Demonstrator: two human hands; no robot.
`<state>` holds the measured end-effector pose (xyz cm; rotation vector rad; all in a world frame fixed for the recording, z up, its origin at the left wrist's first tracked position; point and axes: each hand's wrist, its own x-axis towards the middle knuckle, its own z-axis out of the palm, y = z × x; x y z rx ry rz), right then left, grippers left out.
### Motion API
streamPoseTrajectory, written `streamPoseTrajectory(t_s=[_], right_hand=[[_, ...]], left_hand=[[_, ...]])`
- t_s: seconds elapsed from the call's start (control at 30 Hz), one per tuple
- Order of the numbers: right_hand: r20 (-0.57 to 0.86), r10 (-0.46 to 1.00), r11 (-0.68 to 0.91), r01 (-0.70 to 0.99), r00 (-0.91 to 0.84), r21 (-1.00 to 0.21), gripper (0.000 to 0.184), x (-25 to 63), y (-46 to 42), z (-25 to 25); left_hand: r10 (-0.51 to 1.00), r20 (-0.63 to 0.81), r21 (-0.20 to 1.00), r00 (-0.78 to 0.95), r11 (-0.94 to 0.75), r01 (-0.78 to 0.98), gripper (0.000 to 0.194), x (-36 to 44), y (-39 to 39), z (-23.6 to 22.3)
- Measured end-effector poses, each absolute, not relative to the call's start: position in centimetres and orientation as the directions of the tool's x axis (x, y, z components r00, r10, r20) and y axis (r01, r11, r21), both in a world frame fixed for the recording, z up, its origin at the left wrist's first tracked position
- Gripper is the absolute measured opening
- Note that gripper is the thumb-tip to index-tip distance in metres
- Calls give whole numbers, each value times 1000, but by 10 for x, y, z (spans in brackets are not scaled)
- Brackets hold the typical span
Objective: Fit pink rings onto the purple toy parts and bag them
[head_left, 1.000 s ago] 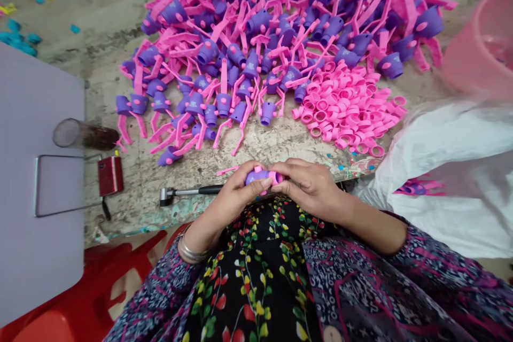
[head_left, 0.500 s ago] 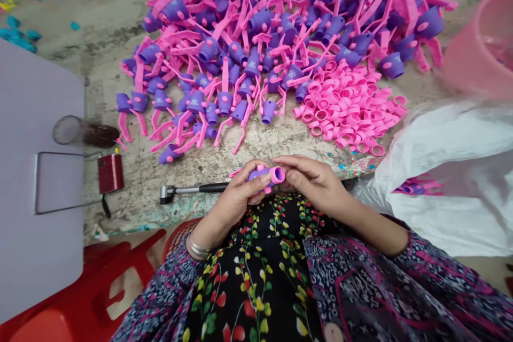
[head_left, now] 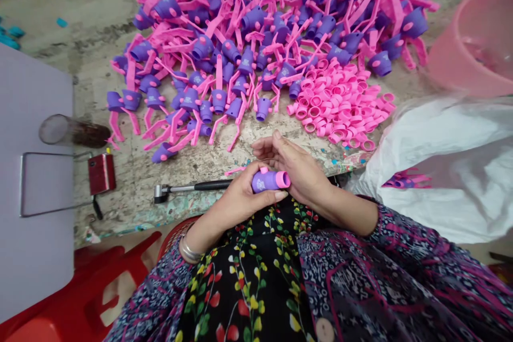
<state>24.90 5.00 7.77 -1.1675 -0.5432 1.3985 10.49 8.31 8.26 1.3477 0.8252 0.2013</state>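
Observation:
My left hand (head_left: 244, 192) is closed round a purple plastic cup-shaped part (head_left: 265, 181) with a pale print on its side. A pink ring (head_left: 282, 179) sits on its narrow end, which points right. Part of a pink arm shows beyond my left fingers. Beside the ringed end, my right hand (head_left: 298, 168) is open, its fingers stretched out and its palm turned towards the part. Further back on the table lies a large heap of purple cup-shaped parts with pink arms (head_left: 218, 100). At that heap's right front is a pile of loose pink rings (head_left: 336, 109).
A hammer (head_left: 192, 187) lies along the near table edge. To the left are a glass (head_left: 60, 131) with dark contents, a small red box (head_left: 101, 173) and a grey panel (head_left: 36, 117). A pink bucket (head_left: 452, 53) and white sack (head_left: 452, 133) stand right.
My left hand has turned the purple part so its printed side shows. My right hand has swung round, fingers now pointing away from me. The whole view has shifted slightly.

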Motion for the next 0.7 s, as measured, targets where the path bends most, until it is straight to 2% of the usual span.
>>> streamPoseTrajectory(t_s=[0.1, 0.23, 0.4, 0.57, 0.7], right_hand=[[-376, 920, -272, -504, 115, -820, 50, 246, 51, 78], [-466, 882, -347, -574, 69, -742, 54, 249, 50, 75], [-481, 874, -340, -615, 74, -711, 54, 251, 48, 70], [-402, 911, -289, -546, 97, -787, 50, 253, 45, 66], [-206, 961, -152, -268, 184, -951, 35, 266, 34, 67]], left_hand=[[574, -413, 910, 707, 223, 350, 38, 106, 83, 85], [573, -433, 901, 696, 267, 341, 39, 105, 83, 85], [574, -432, 902, 695, 271, 337, 40, 104, 82, 83], [587, -420, 907, 692, 260, 330, 39, 103, 82, 80], [616, -434, 901, 657, 288, 325, 41, 100, 82, 80]])
